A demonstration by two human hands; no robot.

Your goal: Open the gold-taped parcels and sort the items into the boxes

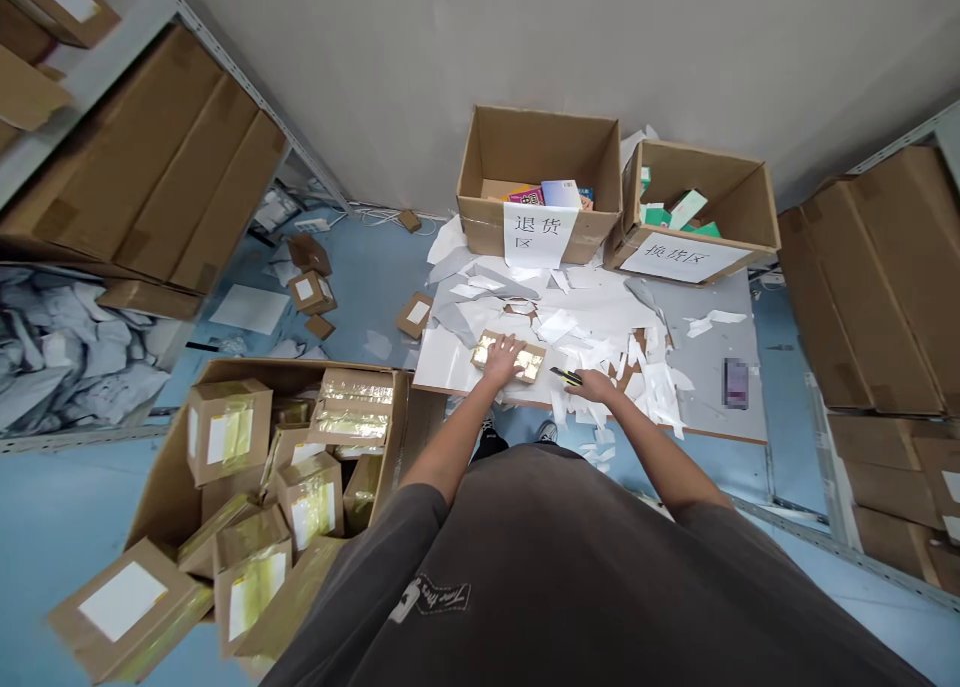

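Note:
A small cardboard box [531, 361] wrapped in shiny tape lies flat near the front edge of the table. My left hand [504, 358] rests on top of it with the fingers spread. To the right of the box, my right hand [594, 384] is closed round a black and yellow utility knife [568, 376], whose tip points left towards the box without touching it. Torn white paper scraps [592, 352] surround both hands on the white table [705, 377].
Two open cartons with paper signs, one with colourful boxes [540, 152], one with green-and-white boxes [705, 167], stand at the table's back. A big carton [401, 417] full of taped parcels is at my left. Shelves with cartons [862, 287] flank both sides. A phone [736, 383] lies right.

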